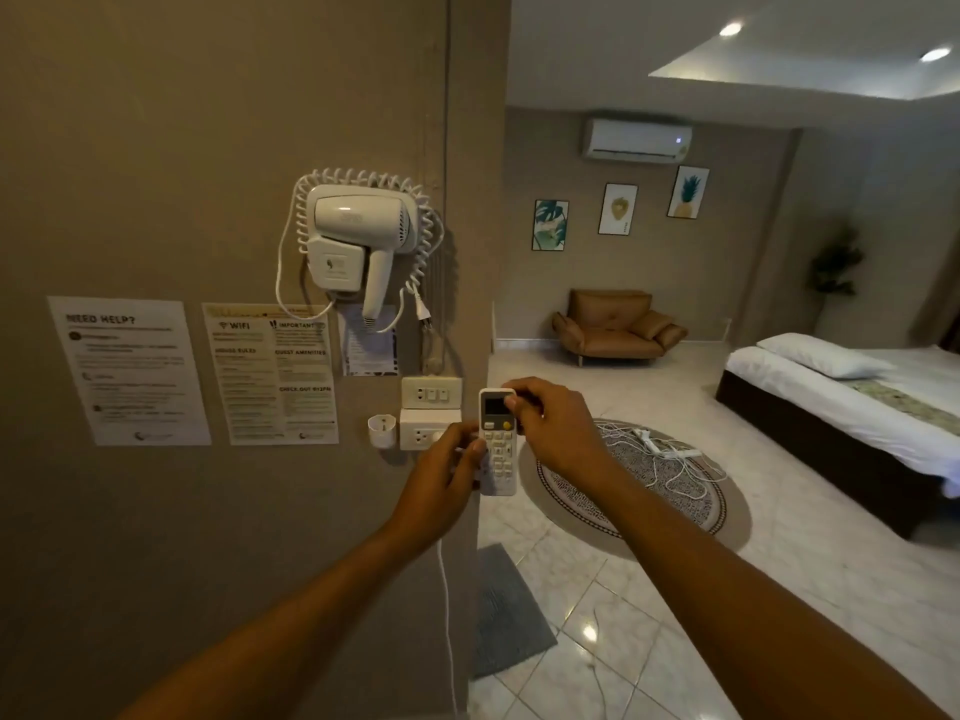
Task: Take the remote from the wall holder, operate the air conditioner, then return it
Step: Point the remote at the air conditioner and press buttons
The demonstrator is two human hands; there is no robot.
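Observation:
A white remote (pixel 497 449) with a small dark screen and a yellow button stands upright in front of the wall corner. My left hand (pixel 447 478) grips its lower left side, thumb on the buttons. My right hand (pixel 550 426) pinches its upper right edge beside the screen. The white wall holder (pixel 382 430) is a small empty cup fixed on the beige wall, left of the socket. The air conditioner (pixel 636 140) hangs high on the far wall with a small blue light lit.
A white hair dryer (pixel 358 241) with coiled cord hangs above the switch plate (pixel 431 393) and socket (pixel 423 435). Paper notices (pixel 130 371) cover the wall at left. Beyond are a brown armchair (pixel 618 324), a bed (pixel 852 397), a round rug (pixel 634 491) with cables and a grey mat (pixel 506 610).

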